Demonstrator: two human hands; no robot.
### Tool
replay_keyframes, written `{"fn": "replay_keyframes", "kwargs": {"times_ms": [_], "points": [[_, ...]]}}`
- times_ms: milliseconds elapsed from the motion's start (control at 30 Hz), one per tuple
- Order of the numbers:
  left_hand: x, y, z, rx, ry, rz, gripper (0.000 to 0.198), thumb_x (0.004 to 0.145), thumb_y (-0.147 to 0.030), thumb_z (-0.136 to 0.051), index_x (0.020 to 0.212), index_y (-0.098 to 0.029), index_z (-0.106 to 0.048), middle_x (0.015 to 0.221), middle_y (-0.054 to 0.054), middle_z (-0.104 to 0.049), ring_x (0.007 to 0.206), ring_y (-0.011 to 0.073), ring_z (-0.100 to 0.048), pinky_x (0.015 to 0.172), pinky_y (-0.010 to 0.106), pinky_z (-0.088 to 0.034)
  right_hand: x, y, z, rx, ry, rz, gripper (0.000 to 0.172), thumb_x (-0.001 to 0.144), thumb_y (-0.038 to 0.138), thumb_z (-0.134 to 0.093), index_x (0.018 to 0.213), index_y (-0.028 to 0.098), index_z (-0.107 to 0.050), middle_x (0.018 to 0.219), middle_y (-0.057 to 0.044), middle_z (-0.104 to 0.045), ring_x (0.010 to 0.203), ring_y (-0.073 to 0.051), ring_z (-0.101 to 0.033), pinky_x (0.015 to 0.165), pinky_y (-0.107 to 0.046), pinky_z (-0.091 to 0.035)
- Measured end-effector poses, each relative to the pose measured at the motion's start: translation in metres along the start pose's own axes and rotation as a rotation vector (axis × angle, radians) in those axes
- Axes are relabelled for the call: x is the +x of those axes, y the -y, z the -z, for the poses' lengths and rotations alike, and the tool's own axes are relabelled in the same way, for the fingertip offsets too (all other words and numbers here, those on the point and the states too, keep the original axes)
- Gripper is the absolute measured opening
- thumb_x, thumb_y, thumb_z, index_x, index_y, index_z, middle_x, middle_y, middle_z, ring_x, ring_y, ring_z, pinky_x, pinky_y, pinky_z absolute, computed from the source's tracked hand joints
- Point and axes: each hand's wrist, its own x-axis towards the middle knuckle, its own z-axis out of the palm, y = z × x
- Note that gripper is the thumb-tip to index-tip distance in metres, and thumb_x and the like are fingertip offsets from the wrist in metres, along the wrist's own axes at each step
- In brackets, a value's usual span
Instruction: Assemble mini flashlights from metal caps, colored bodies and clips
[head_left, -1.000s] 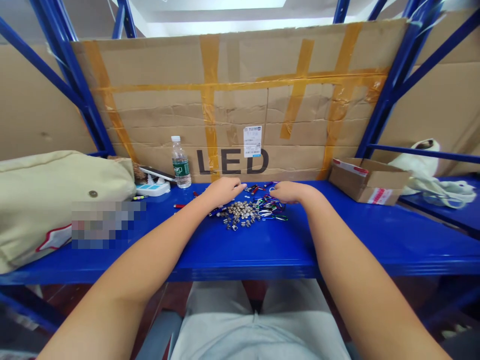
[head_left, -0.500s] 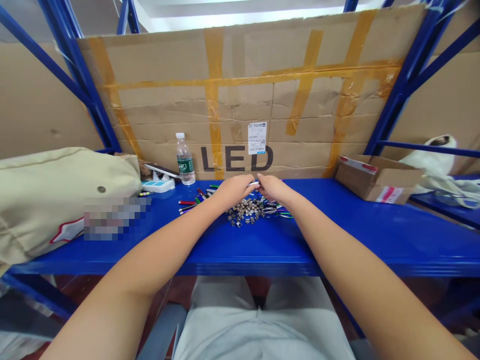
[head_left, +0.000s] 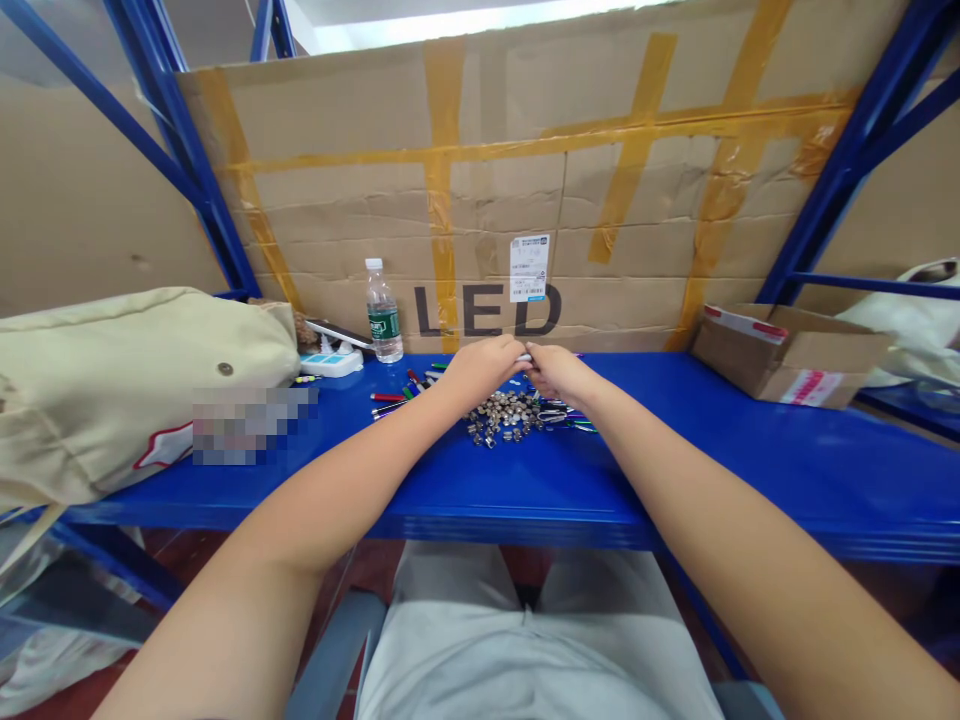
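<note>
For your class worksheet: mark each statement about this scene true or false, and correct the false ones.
1. The left hand and right hand meet close to the pile of silver parts. True.
2. The water bottle lies on its side. False: it stands upright.
3. The cardboard box sits to the left of the bag. False: the box is at the right of the shelf, the bag at the left.
4. The cardboard sheet behind the shelf is printed "LED". True.
</note>
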Motion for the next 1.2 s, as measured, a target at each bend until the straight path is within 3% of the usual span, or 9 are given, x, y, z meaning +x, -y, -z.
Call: {"fn": "replay_keyframes", "kwargs": {"times_ms": [200, 267, 367, 467, 633, 833, 967, 1067, 1200], "points": [[0.004, 0.007, -0.003, -0.455, 0.052, 0.055, 0.030, 0.092, -0.034, -0.044, 0.080, -0.015, -0.063, 0.078, 0.004, -0.064, 0.077, 0.0173, -0.058, 0.071, 0.028, -0.041, 0.008, -0.005, 0.002, -0.184, -0.154, 0.132, 0.035, 0.091, 0.033, -0.029, 0.059, 0.022, -0.036, 0.045, 0.004, -0.032, 0.043, -0.011, -0.031, 0.046, -0.025, -0.028], [0.004, 0.007, -0.002, -0.698, 0.159, 0.192, 0.037, 0.092, -0.041, -0.041, 0.074, -0.016, -0.060, 0.061, 0.001, -0.055, 0.060, 0.0138, -0.051, 0.059, 0.027, -0.039, 0.009, -0.004, 0.002, -0.272, -0.200, 0.181, 0.036, 0.090, 0.035, -0.030, 0.058, 0.021, -0.039, 0.048, 0.002, -0.038, 0.048, -0.012, -0.037, 0.050, -0.025, -0.030], [0.002, 0.008, 0.000, -1.087, 0.390, 0.403, 0.050, 0.092, -0.056, -0.030, 0.071, -0.017, -0.055, 0.048, -0.006, -0.028, 0.041, 0.0090, -0.029, 0.044, 0.023, -0.027, 0.007, -0.002, 0.002, -0.448, -0.283, 0.334, 0.037, 0.089, 0.037, -0.030, 0.059, 0.020, -0.042, 0.055, 0.000, -0.047, 0.057, -0.013, -0.044, 0.056, -0.026, -0.032], [0.001, 0.010, -0.002, -1.237, 0.431, 0.458, 0.044, 0.089, -0.059, -0.038, 0.078, -0.018, -0.050, 0.052, -0.008, -0.026, 0.040, 0.0068, -0.024, 0.042, 0.020, -0.021, 0.007, -0.001, 0.002, -0.523, -0.313, 0.397, 0.038, 0.090, 0.036, -0.029, 0.060, 0.019, -0.045, 0.059, -0.001, -0.052, 0.062, -0.014, -0.047, 0.060, -0.026, -0.033], [0.000, 0.017, -0.004, -0.856, 0.356, 0.292, 0.028, 0.087, -0.047, -0.049, 0.088, -0.018, -0.052, 0.061, -0.005, -0.047, 0.049, 0.0084, -0.041, 0.049, 0.021, -0.032, 0.007, -0.005, 0.001, -0.645, -0.212, 0.325, 0.038, 0.091, 0.031, -0.031, 0.065, 0.017, -0.053, 0.070, -0.005, -0.062, 0.069, -0.015, -0.052, 0.062, -0.025, -0.034], [-0.001, 0.030, 0.002, -0.449, 0.515, -0.033, 0.019, 0.081, -0.033, -0.058, 0.089, -0.018, -0.068, 0.084, 0.001, -0.066, 0.077, 0.0150, -0.058, 0.068, 0.023, -0.039, 0.004, -0.005, 0.001, -0.930, 0.073, 0.233, 0.034, 0.090, 0.027, -0.037, 0.073, 0.015, -0.064, 0.086, -0.010, -0.069, 0.076, -0.018, -0.057, 0.064, -0.025, -0.035], [0.000, 0.035, 0.002, -0.275, 0.529, -0.199, 0.019, 0.078, -0.023, -0.061, 0.095, -0.020, -0.070, 0.092, 0.004, -0.069, 0.085, 0.0172, -0.061, 0.072, 0.023, -0.041, 0.005, -0.005, 0.005, -1.008, 0.072, 0.196, 0.034, 0.090, 0.032, -0.040, 0.075, 0.015, -0.066, 0.089, -0.012, -0.070, 0.078, -0.020, -0.059, 0.065, -0.026, -0.035], [0.000, 0.040, 0.003, -0.185, 0.470, -0.225, 0.024, 0.080, -0.016, -0.055, 0.098, -0.022, -0.069, 0.093, 0.004, -0.069, 0.086, 0.0168, -0.062, 0.075, 0.023, -0.042, 0.005, -0.005, 0.009, -0.969, 0.013, 0.185, 0.037, 0.091, 0.036, -0.038, 0.074, 0.017, -0.064, 0.087, -0.010, -0.069, 0.075, -0.020, -0.058, 0.061, -0.027, -0.034], [0.000, 0.054, 0.005, -0.115, 0.378, -0.116, 0.032, 0.080, -0.011, -0.050, 0.104, -0.022, -0.067, 0.104, 0.004, -0.069, 0.095, 0.0179, -0.061, 0.082, 0.026, -0.043, -0.001, 0.000, 0.008, -0.947, 0.028, 0.249, 0.038, 0.092, 0.039, -0.037, 0.072, 0.018, -0.061, 0.081, -0.008, -0.067, 0.069, -0.017, -0.055, 0.058, -0.026, -0.032]]}}
